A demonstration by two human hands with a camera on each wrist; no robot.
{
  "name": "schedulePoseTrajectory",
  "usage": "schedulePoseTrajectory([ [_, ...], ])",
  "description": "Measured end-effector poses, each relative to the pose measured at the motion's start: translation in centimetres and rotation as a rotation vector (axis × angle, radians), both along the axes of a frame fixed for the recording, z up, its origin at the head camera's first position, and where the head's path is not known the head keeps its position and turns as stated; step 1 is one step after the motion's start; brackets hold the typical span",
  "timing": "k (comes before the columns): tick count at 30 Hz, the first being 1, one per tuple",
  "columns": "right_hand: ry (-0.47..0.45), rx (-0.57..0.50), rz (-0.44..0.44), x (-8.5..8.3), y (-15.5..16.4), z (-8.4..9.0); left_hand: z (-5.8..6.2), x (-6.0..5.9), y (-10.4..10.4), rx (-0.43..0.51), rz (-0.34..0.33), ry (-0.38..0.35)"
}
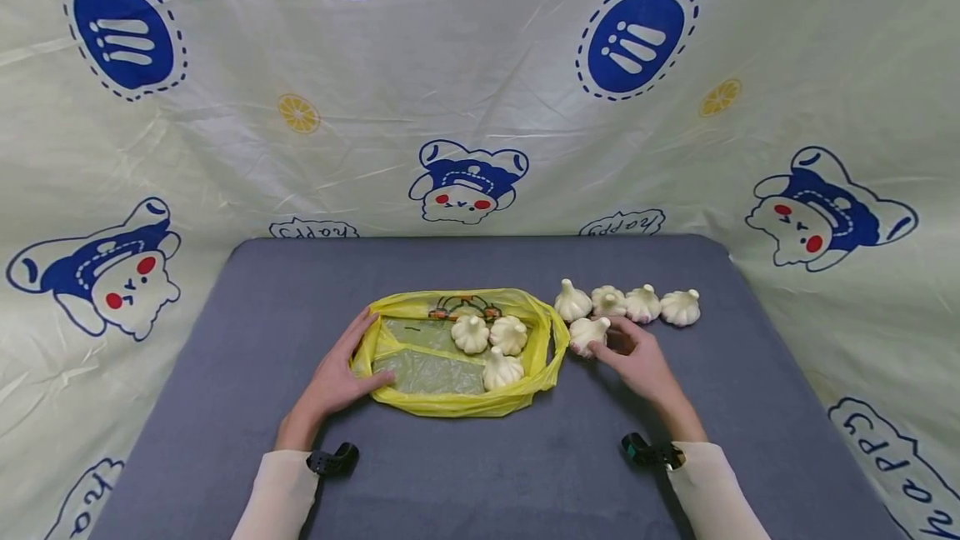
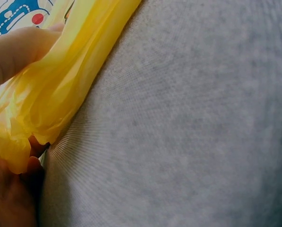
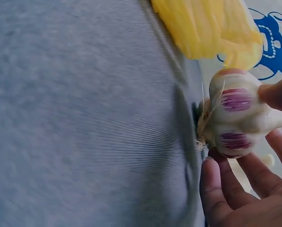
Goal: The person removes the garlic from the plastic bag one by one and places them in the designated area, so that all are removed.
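A yellow plastic bag [image 1: 457,401] lies open on the grey table [image 1: 225,373] with three white garlic bulbs [image 1: 502,369] inside. My left hand [image 1: 365,357] holds the bag's left edge; in the left wrist view its fingers [image 2: 18,52] pinch the yellow plastic [image 2: 60,85]. Just right of the bag, my right hand [image 1: 603,337] grips a garlic bulb [image 1: 587,332] resting on the table. In the right wrist view the thumb and fingers [image 3: 216,184] curl around this purple-streaked bulb [image 3: 235,113], close to the bag's edge [image 3: 207,28].
Several more garlic bulbs [image 1: 642,303] sit in a row on the table behind my right hand. A cartoon-printed cloth [image 1: 480,107] hangs behind and around the table. Bare grey tabletop lies in front of the bag and at both sides.
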State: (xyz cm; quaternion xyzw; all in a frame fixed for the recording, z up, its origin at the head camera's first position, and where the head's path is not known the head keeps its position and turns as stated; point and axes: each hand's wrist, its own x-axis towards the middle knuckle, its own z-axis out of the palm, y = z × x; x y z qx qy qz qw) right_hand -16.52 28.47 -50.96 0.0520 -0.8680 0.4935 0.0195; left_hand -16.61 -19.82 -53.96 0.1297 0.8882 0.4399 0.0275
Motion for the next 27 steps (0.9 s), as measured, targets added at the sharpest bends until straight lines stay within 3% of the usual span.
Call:
schedulePoseTrajectory([
  [7,-0.043,-0.012,0.027,0.1,-0.5,-0.7,0.1,0.0,0.0,0.016,0.000,-0.004],
  [14,-0.061,0.024,0.001,-0.1,-0.7,-1.1,0.1,0.1,-0.1,0.017,0.001,-0.013],
  [27,-0.029,0.076,0.029,-0.7,-0.7,-1.4,0.0,0.1,-0.2,0.025,0.000,-0.002],
])
